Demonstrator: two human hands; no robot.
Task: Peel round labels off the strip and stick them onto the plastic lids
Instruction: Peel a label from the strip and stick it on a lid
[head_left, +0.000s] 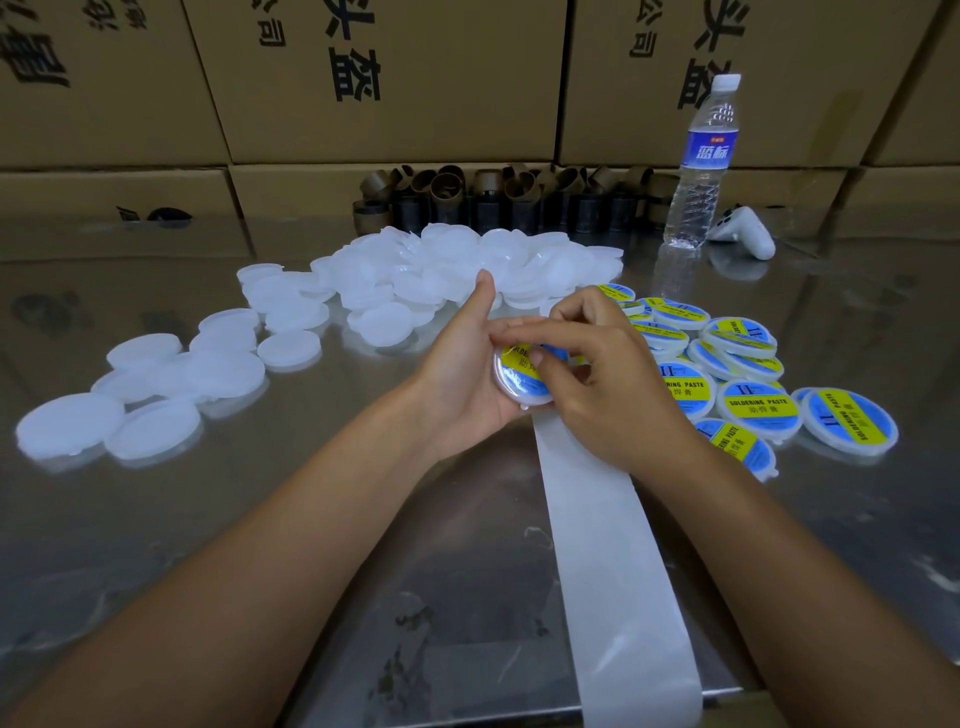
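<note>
My left hand (457, 364) cradles a white plastic lid (511, 382) above the metal table, thumb raised. A round blue-and-yellow label (524, 364) lies on that lid, and the fingers of my right hand (597, 374) press down on it. The bare white backing strip (608, 561) runs from under my right hand to the table's near edge. Unlabelled white lids (415, 270) lie heaped at the centre back and scattered to the left. Labelled lids (748, 374) are piled at the right.
A water bottle (701, 161) stands at the back right beside a white controller (743, 231). Brown cardboard cores (493, 200) line the back of the steel table (260, 519). Stacked cardboard boxes (384, 83) wall off the far side.
</note>
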